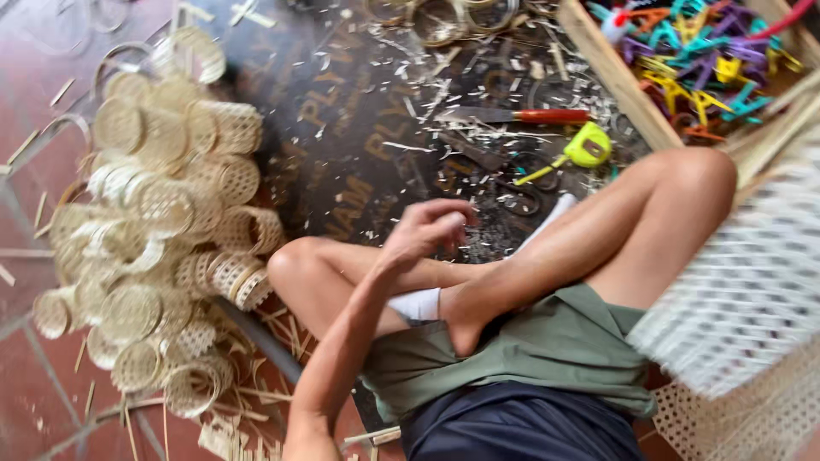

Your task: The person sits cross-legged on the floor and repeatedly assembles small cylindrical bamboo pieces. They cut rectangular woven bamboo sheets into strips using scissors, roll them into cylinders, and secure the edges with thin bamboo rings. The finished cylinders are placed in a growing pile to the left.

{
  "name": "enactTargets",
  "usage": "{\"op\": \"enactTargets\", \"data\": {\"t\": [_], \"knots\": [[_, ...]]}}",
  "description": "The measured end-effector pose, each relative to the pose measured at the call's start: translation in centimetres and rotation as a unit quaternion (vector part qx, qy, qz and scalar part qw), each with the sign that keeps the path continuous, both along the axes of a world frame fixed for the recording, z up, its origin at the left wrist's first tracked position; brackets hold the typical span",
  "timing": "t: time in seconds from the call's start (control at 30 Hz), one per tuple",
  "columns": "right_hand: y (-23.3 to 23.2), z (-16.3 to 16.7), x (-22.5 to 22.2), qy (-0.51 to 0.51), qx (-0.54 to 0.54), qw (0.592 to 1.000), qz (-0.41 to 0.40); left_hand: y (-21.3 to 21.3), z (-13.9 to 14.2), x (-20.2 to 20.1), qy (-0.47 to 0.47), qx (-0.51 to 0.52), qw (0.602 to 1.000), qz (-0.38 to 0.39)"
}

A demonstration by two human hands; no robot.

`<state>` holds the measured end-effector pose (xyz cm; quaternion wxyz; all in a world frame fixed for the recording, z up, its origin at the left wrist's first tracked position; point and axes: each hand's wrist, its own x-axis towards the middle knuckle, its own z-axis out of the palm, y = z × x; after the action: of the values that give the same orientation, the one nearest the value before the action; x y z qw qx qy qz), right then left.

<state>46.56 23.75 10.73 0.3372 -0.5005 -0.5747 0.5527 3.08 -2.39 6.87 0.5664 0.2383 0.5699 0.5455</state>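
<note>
Hovering loosely curled and empty, left hand (427, 229) nears scissors (512, 183) (knife (521, 115) beyond); right hand unseen.

Single head-worn view, steeply down and close, apparently tilted, onto lap (512, 341) and floor (359, 128).

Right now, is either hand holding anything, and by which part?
Left hand hangs over the crossed legs, fingers curled, apparently empty. Right hand is out of view.

Small white roll (416, 304) lies on person's lap between crossed legs, just below centre of view, partly hidden by forearm. Pale, smooth, short piece. Left hand (424, 230) hangs loosely curled above it, at 12 o'clock from roll, not touching it.
</note>
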Motion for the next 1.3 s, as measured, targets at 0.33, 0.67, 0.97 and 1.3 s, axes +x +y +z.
{"op": "enactTargets", "data": {"t": [0.33, 0.67, 0.97, 1.3], "knots": [[-4.3, 2.9, -36.1, 0.001, 0.063, 0.871, 0.487, -1.7, -0.4, 3.7, -0.217, 0.145, 0.948, 0.182], [-3.9, -9.8, -33.7, -0.424, 0.375, 0.675, 0.472, -1.8, -1.2, -1.0, -0.281, 0.333, 0.794, 0.425], [-3.2, -9.9, -33.5, -0.452, 0.409, 0.647, 0.458, -1.9, -2.4, -3.1, -0.241, 0.376, 0.780, 0.438], [-6.4, -6.7, -33.1, -0.137, 0.009, 0.859, 0.493, -1.5, -1.6, -4.4, -0.216, 0.394, 0.760, 0.471]]}}
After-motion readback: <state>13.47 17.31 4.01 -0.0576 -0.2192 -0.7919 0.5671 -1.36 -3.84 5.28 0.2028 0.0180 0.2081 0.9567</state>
